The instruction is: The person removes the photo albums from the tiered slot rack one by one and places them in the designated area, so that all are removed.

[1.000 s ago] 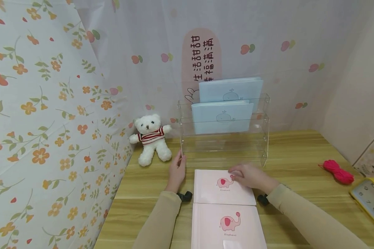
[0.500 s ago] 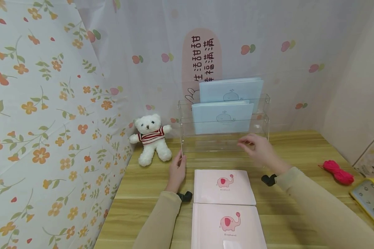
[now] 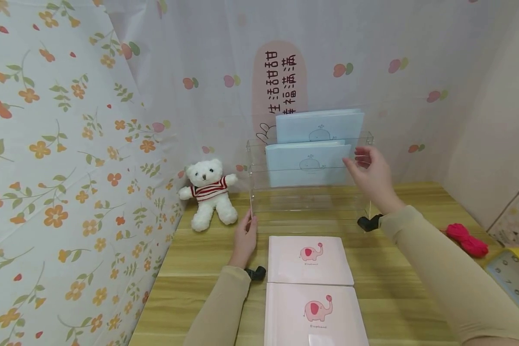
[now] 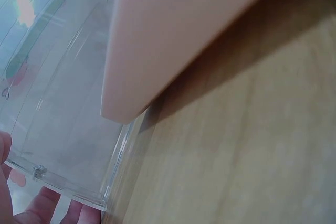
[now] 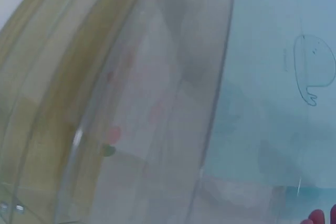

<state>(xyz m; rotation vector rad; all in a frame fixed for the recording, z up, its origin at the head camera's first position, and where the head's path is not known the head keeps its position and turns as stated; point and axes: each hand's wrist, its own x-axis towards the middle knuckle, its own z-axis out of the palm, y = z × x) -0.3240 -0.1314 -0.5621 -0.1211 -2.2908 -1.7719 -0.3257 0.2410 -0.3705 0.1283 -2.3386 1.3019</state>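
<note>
While the left hand [image 3: 244,238] grips the clear stand [image 3: 311,210], the right hand [image 3: 374,177], fingers loosely bent and seemingly empty, hovers by the front blue book [image 3: 291,161] standing in it, probably to take it, which calls for pinching its right edge.

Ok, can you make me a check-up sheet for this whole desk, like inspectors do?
Surface: wood-grain tabletop.
Things: front blue folder and back blue folder stand in the clear rack; far pink folder and near pink folder lie flat before it.
Clutter: teddy bear left of the rack; pink yarn and yellow clock off to the right.
Grips: left grip holds the rack's left side; right grip is by the front blue folder's right edge, contact unclear.
Cables: nothing seen.
Surroundings: flowery curtain at left, printed cloth behind.
</note>
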